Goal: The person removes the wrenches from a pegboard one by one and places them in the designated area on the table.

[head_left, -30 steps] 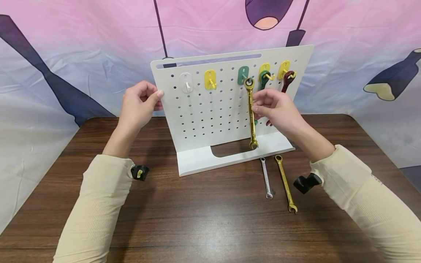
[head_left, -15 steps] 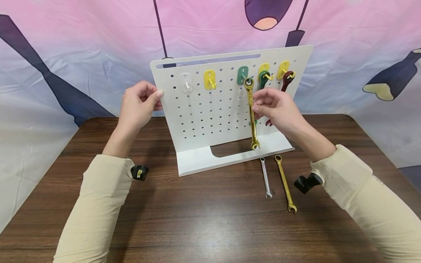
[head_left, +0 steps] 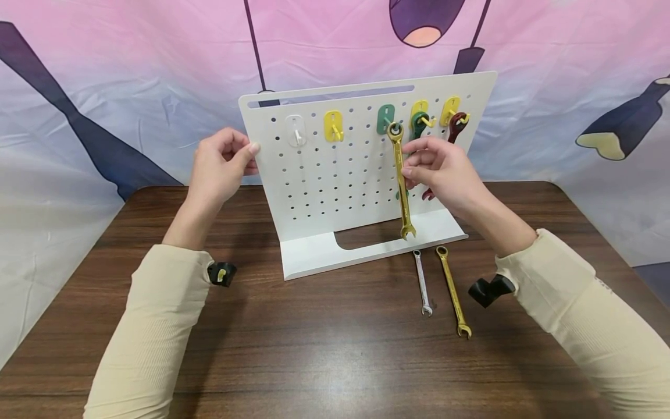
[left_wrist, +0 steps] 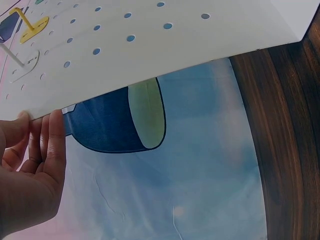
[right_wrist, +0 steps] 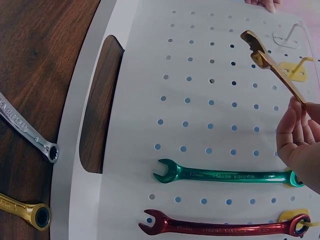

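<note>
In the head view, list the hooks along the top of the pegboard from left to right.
Clear hook → yellow hook → green hook → yellow hook holding the green wrench → yellow hook holding the red wrench.

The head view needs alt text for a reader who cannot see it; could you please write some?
A right hand holds a gold wrench upright against a white pegboard, its ring end at a green hook, while the left hand grips the board's edge. Two more wrenches lie on the wooden table.
</note>
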A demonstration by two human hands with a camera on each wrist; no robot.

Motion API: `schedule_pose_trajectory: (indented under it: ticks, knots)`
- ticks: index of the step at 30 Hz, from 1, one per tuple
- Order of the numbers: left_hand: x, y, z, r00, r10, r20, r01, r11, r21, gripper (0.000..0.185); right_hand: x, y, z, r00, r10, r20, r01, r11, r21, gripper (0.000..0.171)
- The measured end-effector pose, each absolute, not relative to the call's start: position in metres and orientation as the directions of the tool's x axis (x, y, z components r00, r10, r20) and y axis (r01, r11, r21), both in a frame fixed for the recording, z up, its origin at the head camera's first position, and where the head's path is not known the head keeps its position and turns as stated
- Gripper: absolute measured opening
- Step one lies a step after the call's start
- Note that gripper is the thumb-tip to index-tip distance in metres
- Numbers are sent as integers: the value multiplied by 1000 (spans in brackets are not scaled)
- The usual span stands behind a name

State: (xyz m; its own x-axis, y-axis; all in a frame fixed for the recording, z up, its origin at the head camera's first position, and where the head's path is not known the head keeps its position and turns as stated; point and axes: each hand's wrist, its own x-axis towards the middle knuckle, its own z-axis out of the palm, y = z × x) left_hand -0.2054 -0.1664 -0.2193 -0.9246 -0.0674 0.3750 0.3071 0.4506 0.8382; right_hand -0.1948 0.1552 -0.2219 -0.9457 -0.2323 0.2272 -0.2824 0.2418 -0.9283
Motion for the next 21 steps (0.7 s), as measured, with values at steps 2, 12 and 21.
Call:
schedule_pose_trajectory:
  ticks: [2,12,21]
  knots:
    - [-205,-167,-219,-926,-64,372,305,454,837,16,-195,155,-222,-944,-235,230,-286,240,-928,24]
    - [-205,-167,-218,-925,-62,374,307,457,835,17,-194,156,-218,-941,-236,242,-295,223,-929,25]
    - [-206,-167,-220,-923,-65,380,310,461,832,16,-194,158,-216,-937,-234,259,-314,243,-918,24]
